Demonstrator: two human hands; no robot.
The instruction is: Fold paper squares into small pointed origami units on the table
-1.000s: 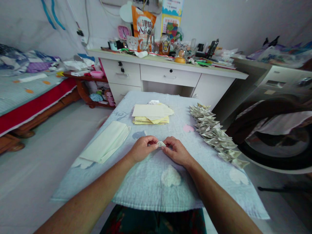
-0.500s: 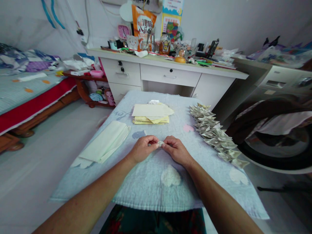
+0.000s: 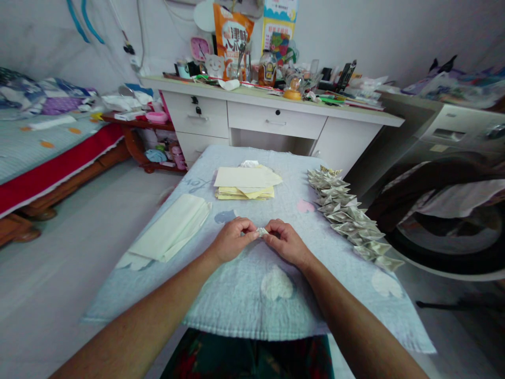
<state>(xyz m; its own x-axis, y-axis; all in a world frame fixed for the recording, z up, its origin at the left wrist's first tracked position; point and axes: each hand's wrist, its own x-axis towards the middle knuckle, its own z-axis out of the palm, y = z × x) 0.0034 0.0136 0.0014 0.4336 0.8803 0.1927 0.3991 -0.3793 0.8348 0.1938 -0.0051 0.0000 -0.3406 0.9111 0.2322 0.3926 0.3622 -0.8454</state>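
Between my two hands is a small folded paper piece, greyish white and mostly covered by the fingers. My left hand pinches its left end between thumb and fingers. The right end is pinched the same way by my right hand. Both hands are just above the cloth-covered table. Beyond them lies a stack of pale yellow paper. Left of my hands is a folded bundle of pale green-white paper. Several pointed folded paper pieces stand in rows on the right.
A white desk crowded with jars, a clock and an orange bag stands behind the table. At the right is a washing machine with its round door open and dark cloth hanging out. A bed is on the left.
Both hands keep their pinch on the small paper piece, with hardly any visible movement. The whole view has shifted very slightly.
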